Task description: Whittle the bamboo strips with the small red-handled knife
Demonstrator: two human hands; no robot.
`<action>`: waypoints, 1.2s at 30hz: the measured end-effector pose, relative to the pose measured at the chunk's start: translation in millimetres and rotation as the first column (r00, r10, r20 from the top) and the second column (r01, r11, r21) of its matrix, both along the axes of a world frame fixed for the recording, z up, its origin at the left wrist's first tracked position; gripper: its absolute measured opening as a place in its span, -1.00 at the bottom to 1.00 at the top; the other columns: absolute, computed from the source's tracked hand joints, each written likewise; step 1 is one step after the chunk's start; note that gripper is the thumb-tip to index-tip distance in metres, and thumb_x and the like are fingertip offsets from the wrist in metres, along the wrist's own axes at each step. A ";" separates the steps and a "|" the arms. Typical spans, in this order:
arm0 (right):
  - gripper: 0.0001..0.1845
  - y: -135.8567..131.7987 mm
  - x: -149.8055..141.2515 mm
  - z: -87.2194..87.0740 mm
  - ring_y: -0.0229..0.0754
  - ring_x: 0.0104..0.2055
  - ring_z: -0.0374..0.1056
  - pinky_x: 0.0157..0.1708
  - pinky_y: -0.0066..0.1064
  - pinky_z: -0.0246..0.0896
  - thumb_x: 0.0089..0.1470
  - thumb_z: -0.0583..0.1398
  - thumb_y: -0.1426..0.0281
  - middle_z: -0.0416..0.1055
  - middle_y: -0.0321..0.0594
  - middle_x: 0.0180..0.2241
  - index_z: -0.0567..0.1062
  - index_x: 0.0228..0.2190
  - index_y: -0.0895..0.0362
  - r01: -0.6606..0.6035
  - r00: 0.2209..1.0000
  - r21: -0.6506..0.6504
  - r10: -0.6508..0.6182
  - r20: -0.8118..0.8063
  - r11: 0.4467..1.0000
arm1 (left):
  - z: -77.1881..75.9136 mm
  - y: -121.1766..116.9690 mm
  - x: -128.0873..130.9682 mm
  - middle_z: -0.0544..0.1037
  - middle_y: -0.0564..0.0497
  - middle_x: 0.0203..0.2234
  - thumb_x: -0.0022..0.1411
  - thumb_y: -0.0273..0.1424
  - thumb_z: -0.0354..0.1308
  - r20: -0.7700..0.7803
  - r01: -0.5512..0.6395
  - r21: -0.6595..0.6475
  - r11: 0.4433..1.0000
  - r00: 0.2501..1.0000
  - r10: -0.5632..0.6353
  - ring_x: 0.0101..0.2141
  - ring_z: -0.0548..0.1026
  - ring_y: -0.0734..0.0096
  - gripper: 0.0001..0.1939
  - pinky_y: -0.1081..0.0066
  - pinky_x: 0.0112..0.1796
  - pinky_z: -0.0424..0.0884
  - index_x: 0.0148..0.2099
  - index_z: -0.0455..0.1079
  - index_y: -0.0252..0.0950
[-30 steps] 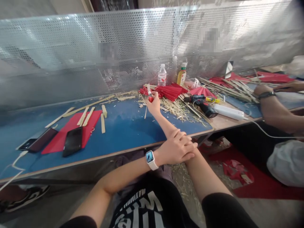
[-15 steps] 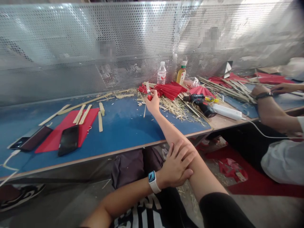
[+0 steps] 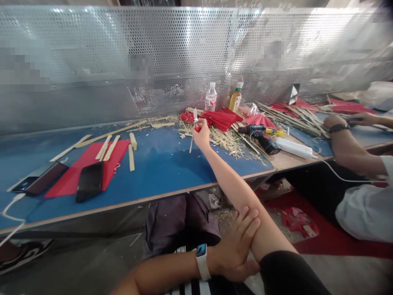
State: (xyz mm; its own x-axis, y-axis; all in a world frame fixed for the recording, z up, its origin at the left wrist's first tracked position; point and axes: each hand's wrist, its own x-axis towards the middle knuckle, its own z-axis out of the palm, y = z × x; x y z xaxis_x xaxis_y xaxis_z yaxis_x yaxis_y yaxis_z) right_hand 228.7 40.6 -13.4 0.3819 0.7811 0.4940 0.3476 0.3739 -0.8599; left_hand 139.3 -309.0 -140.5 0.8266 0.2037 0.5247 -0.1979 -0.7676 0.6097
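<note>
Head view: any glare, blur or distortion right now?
Head view: bright glare streaks the perforated metal panel; blocky patches mask parts of it; the left forearm blurs near the bottom edge; shadow dims the floor below the blue table; edges look stretched.

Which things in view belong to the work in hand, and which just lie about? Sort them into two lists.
Likely in the work:
- red-handled knife, in the right hand
- pale strips
- shavings

Likely just lying about:
- black phone, partly on the red sheet
- two bottles
- power drill, untouched
</note>
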 end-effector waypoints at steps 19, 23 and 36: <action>-0.60 -6.9 2.9 5.5 -0.07 -0.31 0.39 -0.10 -0.18 0.28 0.09 0.25 0.36 0.40 -0.42 -0.37 0.38 -0.02 -0.07 -0.006 0.999 -0.021 0.007 0.040 1.000 | 56.7 34.3 1.6 0.63 -0.28 0.03 0.73 -0.02 -0.18 -0.013 -0.308 0.307 0.900 0.945 0.328 0.03 0.57 0.03 -0.24 -0.04 0.19 0.50 0.64 0.36 -0.40; -0.61 -0.1 5.1 -1.1 -0.08 -0.31 0.37 -0.08 -0.18 0.28 0.09 0.26 0.40 0.42 -0.39 -0.36 0.41 -0.03 -0.04 0.001 0.999 -0.026 0.000 0.048 1.000 | 63.2 46.3 -3.4 0.61 -0.21 -0.03 0.71 -0.18 -0.08 0.008 -0.301 0.260 0.917 0.951 0.310 0.00 0.55 0.11 -0.39 0.05 0.11 0.52 0.51 0.56 -0.29; -0.58 33.1 26.1 -31.0 -0.10 -0.30 0.34 -0.03 -0.09 0.40 0.20 0.32 0.40 0.48 -0.32 -0.27 0.45 0.07 -0.04 -0.047 0.994 0.012 0.045 0.097 0.999 | 53.3 55.0 -7.7 0.58 -0.14 -0.07 0.69 -0.14 0.19 0.125 -0.403 -0.299 0.865 0.882 0.454 -0.05 0.60 0.22 -0.66 0.16 0.08 0.64 0.02 0.66 -0.28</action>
